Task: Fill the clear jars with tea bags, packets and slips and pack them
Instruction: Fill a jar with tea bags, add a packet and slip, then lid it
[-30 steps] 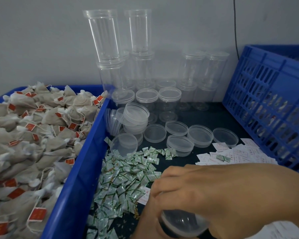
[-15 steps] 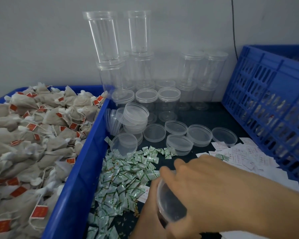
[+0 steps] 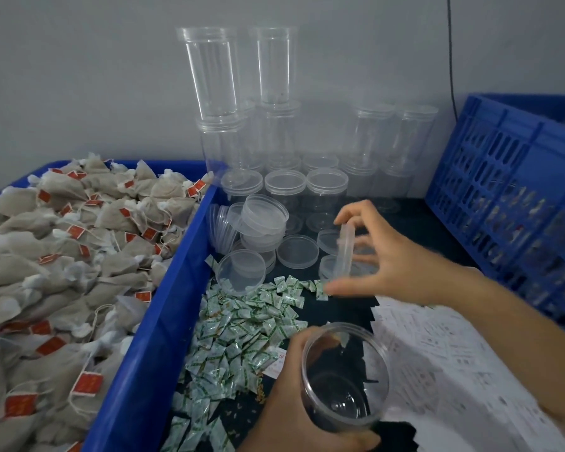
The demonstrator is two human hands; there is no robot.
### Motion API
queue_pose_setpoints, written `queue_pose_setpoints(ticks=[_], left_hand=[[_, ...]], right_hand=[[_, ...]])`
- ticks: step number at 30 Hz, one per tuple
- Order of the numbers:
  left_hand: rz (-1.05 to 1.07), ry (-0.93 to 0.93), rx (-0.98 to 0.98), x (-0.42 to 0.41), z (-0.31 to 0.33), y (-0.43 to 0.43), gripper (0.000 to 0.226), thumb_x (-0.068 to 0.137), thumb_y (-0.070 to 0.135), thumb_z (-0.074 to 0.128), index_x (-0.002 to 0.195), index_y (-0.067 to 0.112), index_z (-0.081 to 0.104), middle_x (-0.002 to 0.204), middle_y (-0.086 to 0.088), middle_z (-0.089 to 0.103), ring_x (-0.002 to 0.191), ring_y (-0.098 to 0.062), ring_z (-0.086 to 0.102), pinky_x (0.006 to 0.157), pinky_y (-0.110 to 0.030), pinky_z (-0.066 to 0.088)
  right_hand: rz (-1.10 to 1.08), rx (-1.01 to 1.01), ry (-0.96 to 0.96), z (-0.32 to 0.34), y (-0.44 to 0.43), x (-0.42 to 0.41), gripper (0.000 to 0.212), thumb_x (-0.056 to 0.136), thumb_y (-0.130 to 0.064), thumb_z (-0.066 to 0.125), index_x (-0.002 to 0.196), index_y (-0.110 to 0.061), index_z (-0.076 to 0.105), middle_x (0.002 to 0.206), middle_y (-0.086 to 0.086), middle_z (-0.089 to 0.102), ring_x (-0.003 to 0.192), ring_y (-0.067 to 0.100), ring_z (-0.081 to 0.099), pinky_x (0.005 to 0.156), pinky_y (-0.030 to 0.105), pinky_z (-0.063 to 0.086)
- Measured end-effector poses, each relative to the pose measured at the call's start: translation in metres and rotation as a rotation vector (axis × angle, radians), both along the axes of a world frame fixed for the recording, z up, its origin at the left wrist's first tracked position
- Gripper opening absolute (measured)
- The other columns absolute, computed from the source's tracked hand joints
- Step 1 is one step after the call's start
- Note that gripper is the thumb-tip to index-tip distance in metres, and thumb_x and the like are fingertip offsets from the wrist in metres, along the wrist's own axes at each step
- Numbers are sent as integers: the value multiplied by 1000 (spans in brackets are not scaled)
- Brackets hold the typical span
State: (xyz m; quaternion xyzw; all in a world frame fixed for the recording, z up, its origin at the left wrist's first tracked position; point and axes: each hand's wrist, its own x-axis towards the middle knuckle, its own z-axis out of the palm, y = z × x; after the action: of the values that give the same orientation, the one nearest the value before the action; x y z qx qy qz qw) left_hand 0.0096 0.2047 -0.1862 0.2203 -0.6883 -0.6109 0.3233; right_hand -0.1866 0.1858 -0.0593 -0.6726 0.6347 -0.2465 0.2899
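Note:
My left hand (image 3: pixel 294 409) grips an open clear jar (image 3: pixel 344 376) at the bottom centre, its mouth tilted toward me and nothing inside. My right hand (image 3: pixel 385 259) holds the clear lid (image 3: pixel 344 252) on edge between thumb and fingers, above the loose lids (image 3: pixel 297 251) on the dark table. Green and white packets (image 3: pixel 252 321) lie in a heap left of the jar. White paper slips (image 3: pixel 444 350) spread to its right. Tea bags (image 3: pixel 62 262) with red tags fill the blue bin on the left.
Stacked clear jars (image 3: pixel 242 125) stand against the grey wall at the back. More lidded jars (image 3: pixel 327 187) sit in front of them. A blue slotted crate (image 3: pixel 516 203) stands at the right. The blue bin wall (image 3: pixel 163 305) runs diagonally beside the packets.
My right hand twisted the lid off the jar and carried it up and away toward the loose lids. The jar, held by my left hand, now stands open.

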Motion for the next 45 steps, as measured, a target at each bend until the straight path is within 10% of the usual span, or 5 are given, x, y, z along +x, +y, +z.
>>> queue_pose_setpoints(ticks=[6,16,27,37,45], left_hand=[[43,-46,-33,0,-11,-5,95,57,32,93,134,36,38,132,9,54,126,-15,51,102,-38,44],[42,-83,-42,3,-4,-5,89,60,26,92,132,34,40,132,4,53,124,-19,53,100,-39,48],[-31,-226,74,20,29,7,129,49,37,91,147,38,7,152,28,22,139,6,26,110,-19,30],[515,-350,-844,101,148,-42,29,98,40,38,121,42,55,139,24,46,131,7,37,106,-7,26],[628,-901,-326,136,86,-181,38,100,14,47,138,17,49,142,-7,48,121,-25,51,96,-30,41]], right_hand=[[-375,-215,31,-63,-76,-4,52,71,-50,84,84,-29,39,97,-10,47,82,1,45,64,22,34],[-309,-137,324,-97,-107,1,38,87,-55,67,109,-24,63,165,11,15,154,25,-9,122,45,-8],[35,-109,-483,-121,18,4,39,97,-31,51,130,-51,56,155,-26,34,145,-1,30,120,47,26],[20,-82,-538,-147,72,35,122,38,-60,98,141,-49,34,136,-25,55,130,-3,51,112,31,42],[-47,-258,-457,-151,59,59,108,54,-55,95,141,-56,31,129,-24,51,124,-2,53,98,9,42]])
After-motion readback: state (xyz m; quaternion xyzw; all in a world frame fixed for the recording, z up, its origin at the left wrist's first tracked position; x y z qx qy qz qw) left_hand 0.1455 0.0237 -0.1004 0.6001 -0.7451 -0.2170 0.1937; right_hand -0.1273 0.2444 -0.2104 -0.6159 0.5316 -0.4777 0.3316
